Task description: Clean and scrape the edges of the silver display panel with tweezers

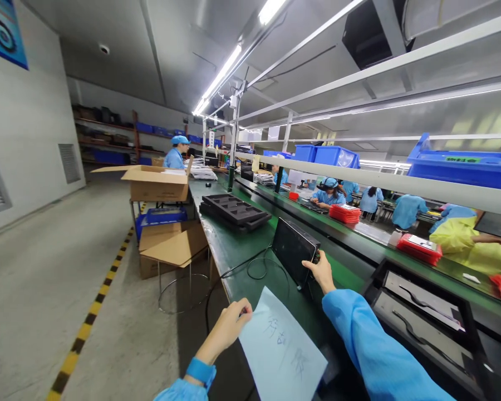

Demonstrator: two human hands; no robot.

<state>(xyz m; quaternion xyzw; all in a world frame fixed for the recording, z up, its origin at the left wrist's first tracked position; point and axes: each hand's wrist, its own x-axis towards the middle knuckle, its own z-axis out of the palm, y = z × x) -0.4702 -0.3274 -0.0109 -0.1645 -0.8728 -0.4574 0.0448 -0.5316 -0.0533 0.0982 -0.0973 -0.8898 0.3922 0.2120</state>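
My right hand grips the right side of a black flat-screen device, thumb on its front and fingers behind the edge. The device stands tilted on the green bench, with a thin black cable looping beside it. My left hand is closed, its fingertips at the left edge of a pale sheet of paper with handwriting on it. That sheet lies slanted in front of me, partly past the bench edge. Just what the left fingertips pinch is partly hidden.
Black foam trays are stacked farther along the bench. At right sits a black tray with flat panels and dark strips. Cardboard boxes and a stool stand at left. Red bundles and co-workers are across the line.
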